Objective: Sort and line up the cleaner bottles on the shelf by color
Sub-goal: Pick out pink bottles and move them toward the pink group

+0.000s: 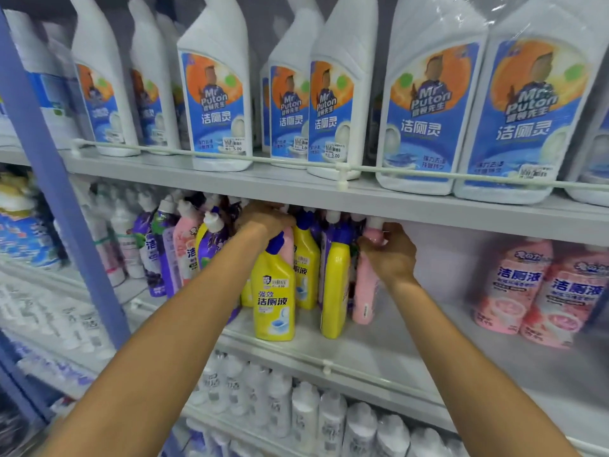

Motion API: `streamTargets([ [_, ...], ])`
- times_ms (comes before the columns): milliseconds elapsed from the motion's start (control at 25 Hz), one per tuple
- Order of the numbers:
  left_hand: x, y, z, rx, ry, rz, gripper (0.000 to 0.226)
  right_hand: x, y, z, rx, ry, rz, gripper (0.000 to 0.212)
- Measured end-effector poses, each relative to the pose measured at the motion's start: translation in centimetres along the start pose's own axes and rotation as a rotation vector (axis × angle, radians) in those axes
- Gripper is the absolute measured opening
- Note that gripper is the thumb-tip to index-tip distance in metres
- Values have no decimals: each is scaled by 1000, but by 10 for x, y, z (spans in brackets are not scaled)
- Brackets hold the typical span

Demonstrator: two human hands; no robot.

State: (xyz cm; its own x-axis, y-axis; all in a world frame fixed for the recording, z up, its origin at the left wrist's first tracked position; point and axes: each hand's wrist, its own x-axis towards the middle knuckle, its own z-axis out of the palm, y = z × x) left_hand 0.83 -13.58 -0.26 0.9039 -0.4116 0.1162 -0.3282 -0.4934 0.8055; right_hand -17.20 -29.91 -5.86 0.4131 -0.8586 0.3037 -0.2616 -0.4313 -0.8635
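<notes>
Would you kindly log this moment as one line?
left hand: reaching among bottle tops | right hand: gripping pink bottle | yellow bottles: mid-shelf, mixed

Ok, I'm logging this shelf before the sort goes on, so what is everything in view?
Large white bottles: at least eight, white with blue and orange labels, top shelf.
Yellow bottles: at least three, blue caps, middle shelf centre.
Purple bottles: several, middle shelf left, mixed with pink ones.
Pink bottle: one, beside the yellow bottles, held at its neck.
Pink bottles at right: two, middle shelf far right, apart from the cluster.
Small white bottles: a row, bottom shelf, too blurred to count.
Left hand: among the bottle tops; grip hidden.
Right hand: fingers around the pink bottle's neck.
</notes>
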Motion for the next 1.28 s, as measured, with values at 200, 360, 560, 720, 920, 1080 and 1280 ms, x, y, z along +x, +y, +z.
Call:
streamTargets([
  [200,-8,16,-5,293,-106,138,20,-2,2,-13,-11,1,-6,35],
  [360,-22,32,-1,416,-220,197,20,-6,6,-20,20,-1,-4,38],
  [560,-43,51,14,573,-262,297,27,-13,12,-27,71,19,-24,32],
  [720,-55,56,22,616,-240,299,34,-23,18,-39,123,29,-48,35],
  [920,-70,59,22,597,-84,373,22,-21,23,-67,81,-15,-119,34],
  [1080,-86,58,27,386,-45,303,25,-23,32,-95,57,-149,-200,30],
  [1280,-87,41,22,197,-22,317,26,-28,61,-109,198,-280,-210,50],
])
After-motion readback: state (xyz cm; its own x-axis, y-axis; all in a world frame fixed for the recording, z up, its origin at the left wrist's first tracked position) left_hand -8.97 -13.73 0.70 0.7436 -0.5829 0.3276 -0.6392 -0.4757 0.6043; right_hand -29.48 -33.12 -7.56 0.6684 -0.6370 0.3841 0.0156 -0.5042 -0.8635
